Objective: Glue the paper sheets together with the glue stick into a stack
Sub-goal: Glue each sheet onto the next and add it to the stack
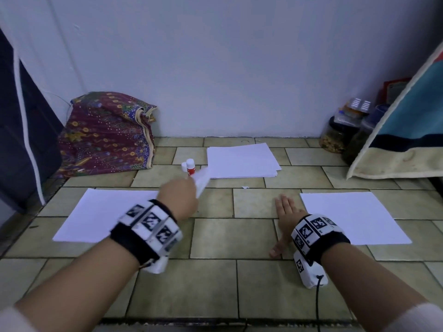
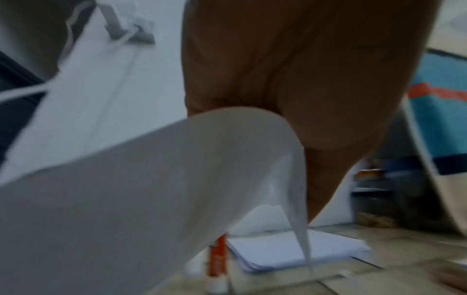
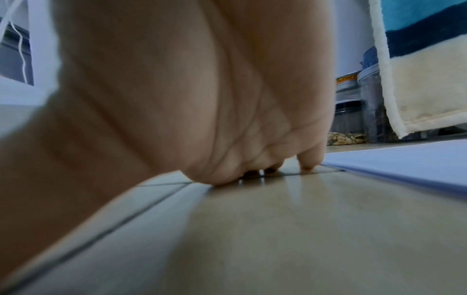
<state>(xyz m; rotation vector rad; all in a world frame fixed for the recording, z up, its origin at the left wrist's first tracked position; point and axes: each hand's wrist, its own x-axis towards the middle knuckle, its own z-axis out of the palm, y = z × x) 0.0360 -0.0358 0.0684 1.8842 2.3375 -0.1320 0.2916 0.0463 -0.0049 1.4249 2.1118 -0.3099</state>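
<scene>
Paper sheets lie in three places on the tiled floor (image 1: 215,238): a single sheet (image 1: 103,216) at our left, another single sheet (image 1: 354,216) at our right, and a stack of sheets (image 1: 242,160) farther off, near the wall. Our left hand (image 1: 178,197) is raised ahead of us, its fingers closed on the corner of a white sheet (image 1: 202,180) that curls up off the floor; the left wrist view shows this paper (image 2: 151,189) draping from the hand, blurred. Our right hand (image 1: 285,212) rests flat on the floor with fingers straight, holding nothing, just beside the left edge of the right-hand sheet. The glue stick (image 1: 190,167) stands upright with its red label, a small white cap (image 1: 184,166) touching or just beside it, left of the far stack and just beyond our left hand.

We judge that we are at the step of taking up a sheet, with no gluing yet visible. The next move probably calls for laying this sheet down flat and then reaching for the glue stick, which neither hand touches.
</scene>
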